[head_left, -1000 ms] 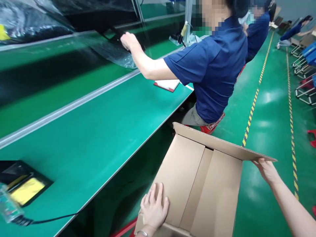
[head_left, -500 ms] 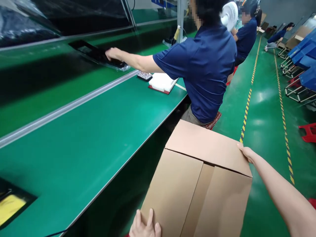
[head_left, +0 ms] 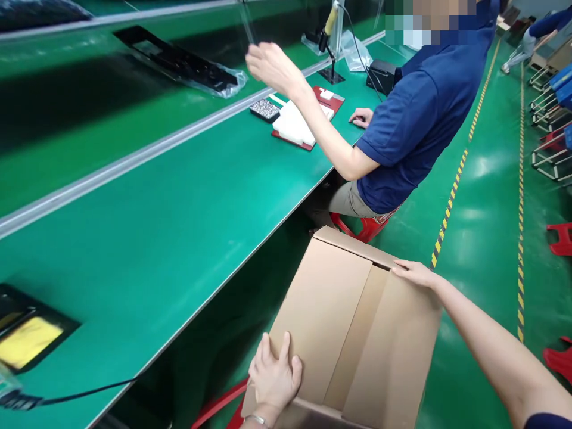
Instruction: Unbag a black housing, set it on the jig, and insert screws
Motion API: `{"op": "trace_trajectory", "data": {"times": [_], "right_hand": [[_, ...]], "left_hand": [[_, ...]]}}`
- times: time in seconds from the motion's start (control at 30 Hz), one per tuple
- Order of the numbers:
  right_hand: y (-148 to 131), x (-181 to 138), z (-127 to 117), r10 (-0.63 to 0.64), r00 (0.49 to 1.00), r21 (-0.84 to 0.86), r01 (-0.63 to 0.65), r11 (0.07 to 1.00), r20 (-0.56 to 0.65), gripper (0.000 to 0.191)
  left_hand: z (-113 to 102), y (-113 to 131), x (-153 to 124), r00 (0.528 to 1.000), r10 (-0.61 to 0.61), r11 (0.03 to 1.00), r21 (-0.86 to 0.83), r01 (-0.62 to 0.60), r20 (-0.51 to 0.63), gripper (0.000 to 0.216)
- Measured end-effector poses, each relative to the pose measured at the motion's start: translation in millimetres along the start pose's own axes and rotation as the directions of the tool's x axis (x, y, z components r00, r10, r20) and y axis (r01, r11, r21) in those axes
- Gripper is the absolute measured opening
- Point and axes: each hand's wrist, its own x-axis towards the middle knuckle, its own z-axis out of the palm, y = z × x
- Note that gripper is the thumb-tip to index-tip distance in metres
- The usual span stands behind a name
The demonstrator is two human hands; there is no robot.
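While the cardboard box (head_left: 357,333) sits tilted beside the green workbench (head_left: 179,196), the left hand (head_left: 274,375) and right hand (head_left: 413,273) press flat, ungripping, on its flaps; it looks light, stiff, best held by edges.

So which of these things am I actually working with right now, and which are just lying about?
In hand:
cardboard box, left hand flat on its near flap, right hand on its far edge.

Lying about:
black tray with yellow pad on the green bench
bagged black part
co-worker's white block
red stool
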Motion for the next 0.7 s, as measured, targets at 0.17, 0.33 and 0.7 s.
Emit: {"op": "trace_trajectory", "data": {"times": [0.17, 0.33, 0.7], "right_hand": [[-37.5, 42.3, -4.2, 0.095, 0.993, -0.003, -0.095, 0.995, 0.071, 0.075], [-35.3, 77.0, -8.3, 0.205, 0.976, 0.01, -0.206, 0.979, 0.077, 0.083], [-73.8, -3.3, 36.7, -0.107, 0.94, -0.133, 0.067, 0.989, -0.323, 0.043]], "left_hand": [[0.8, 21.7, 39.9, 0.998, -0.037, 0.998, 0.042, 0.035, 0.049, 0.051], [-1.9, 28.9, 58.1, 0.995, -0.023, 0.994, 0.107, 0.012, 0.099, 0.053], [-13.0, 100.7, 75.3, 0.911, 0.206, 0.974, 0.02, -0.228, 0.356, 0.096]]}}
